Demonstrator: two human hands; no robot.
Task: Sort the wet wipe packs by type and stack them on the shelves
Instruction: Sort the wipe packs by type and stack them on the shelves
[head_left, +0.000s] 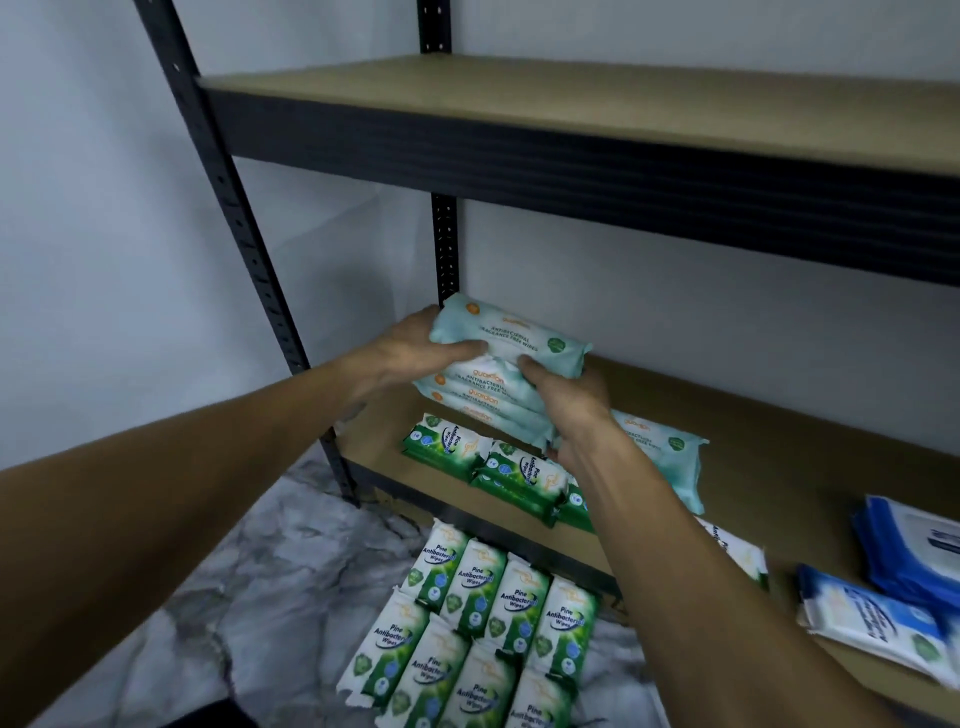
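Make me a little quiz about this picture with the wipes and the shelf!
1. True or false: the left hand and right hand both touch the stack of mint-green packs.
2. The two neat rows of Pine packs lie: A on the floor, B on the top shelf, C in a box.
3. Fill in: the right-end packs on the lower shelf are white and ____.

Key: 1 true; 2 A; 3 blue.
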